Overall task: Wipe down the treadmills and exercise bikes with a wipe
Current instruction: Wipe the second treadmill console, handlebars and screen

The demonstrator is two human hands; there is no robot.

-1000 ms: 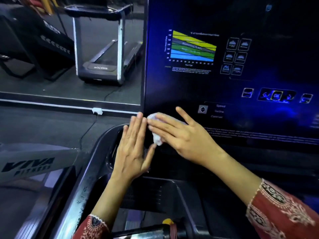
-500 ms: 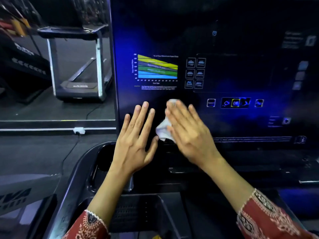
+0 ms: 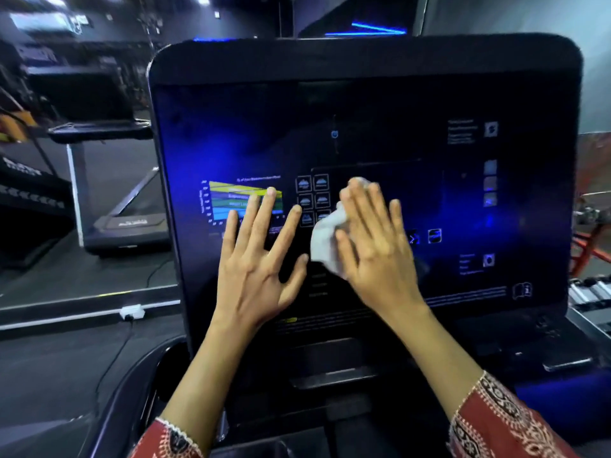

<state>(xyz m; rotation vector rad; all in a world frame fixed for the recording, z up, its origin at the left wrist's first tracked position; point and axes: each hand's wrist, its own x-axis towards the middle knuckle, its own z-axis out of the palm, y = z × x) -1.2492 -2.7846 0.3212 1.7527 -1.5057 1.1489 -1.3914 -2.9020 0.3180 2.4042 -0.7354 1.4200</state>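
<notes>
A large dark treadmill console screen [image 3: 413, 104] fills the middle of the view, with a coloured chart [image 3: 224, 196] at its left and small icons. My right hand [image 3: 377, 246] presses a crumpled white wipe [image 3: 325, 241] flat against the middle of the screen, fingers straight. My left hand [image 3: 261, 252] lies spread with straight fingers on the screen just left of the wipe, partly over the chart. Both sleeves are red and patterned.
Below the screen is the dark console tray [image 3: 330, 365] and a curved black side rail [image 3: 132, 391]. Another treadmill [image 3: 119, 180] stands at the left on a dark floor. A white plug and cable [image 3: 131, 312] lie on the floor edge. Orange equipment [image 3: 591, 246] shows at right.
Both hands have slid up and to the right across the screen with the wipe. The view has tilted up, so the whole console top now shows.
</notes>
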